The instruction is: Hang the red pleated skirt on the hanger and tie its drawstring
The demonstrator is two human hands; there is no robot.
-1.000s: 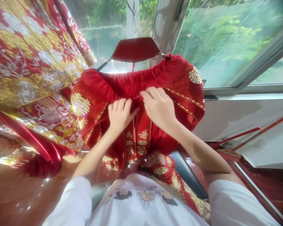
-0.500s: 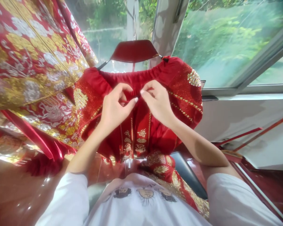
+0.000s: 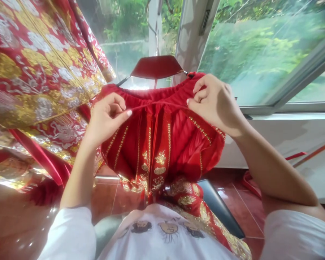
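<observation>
In front of me a red garment [image 3: 178, 133] with gold trim hangs from a hanger [image 3: 156, 68] with a red top piece. A thin red drawstring [image 3: 154, 103] runs across its gathered neckline. My left hand [image 3: 105, 117] pinches the string at the left, thumb against curled fingers. At the right, my right hand [image 3: 212, 104] pinches it too, between thumb and fingers. The string is stretched between both hands, and the cloth bunches beneath it. My right hand covers the garment's right shoulder.
Red fabric with gold and silver embroidery [image 3: 35, 68] hangs close on the left. A window [image 3: 260, 54] lies behind the hanger. More red and gold cloth [image 3: 203, 209] lies across my lap, beside a black flat surface [image 3: 222, 206]. The floor [image 3: 249, 202] is red tile.
My hands have moved apart from the middle of the neckline, left hand to the left and right hand to the right. The string between them is now pulled out long.
</observation>
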